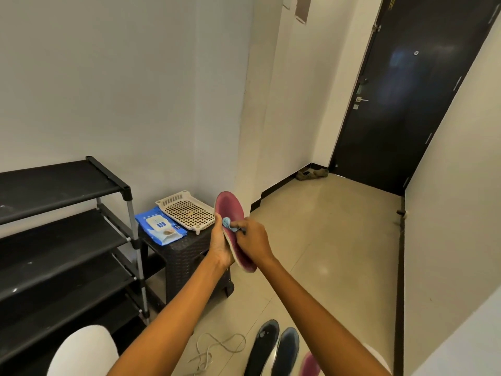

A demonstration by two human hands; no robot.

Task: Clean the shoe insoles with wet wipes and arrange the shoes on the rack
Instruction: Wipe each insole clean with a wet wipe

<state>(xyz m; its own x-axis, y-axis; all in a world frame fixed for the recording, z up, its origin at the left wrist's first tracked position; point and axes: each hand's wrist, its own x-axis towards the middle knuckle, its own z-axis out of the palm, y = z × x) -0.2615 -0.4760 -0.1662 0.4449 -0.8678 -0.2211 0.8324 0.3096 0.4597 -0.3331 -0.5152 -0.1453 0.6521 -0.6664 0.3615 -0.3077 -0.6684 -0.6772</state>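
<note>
Nearest the camera, on the floor btwn the forearms: 2 dark insoles [273, 348] lying side by side, 1 more maroon insole [309, 365] partly cut off at the bottom edge, and 1 loose pale shoelace [217, 348] tangled to their left. One white rounded shape [81, 351] sits bottom left; can't tell what it is.

Held up mid-frame: 1 maroon insole [233, 226], pale edge, toe end up, tilted. Left hand [221, 245] grips it from behind/under, fingers curled round the edge. Right hand [252, 240] pinches 1 light-blue wipe [229, 223] and presses it to the insole's maroon face. So 4 insoles in view total: 2 maroon, 2 dark.

Left side: 1 black shoe rack [62, 240], 4 shelves visible, metal posts, no shoes on the shelves that show. Just right of it, 1 dark woven-look stool [184, 261] carrying 2 things: 1 blue wet-wipes pack [160, 226] w/ white flap lid, and 1 cream perforated tray [187, 210] touching the pack's far side.

Far end of the hall: 1 dark door [406, 104] w/ a metal handle; 1 pair of brownish shoes [311, 173] on the floor by the wall corner, left of the door.
</note>
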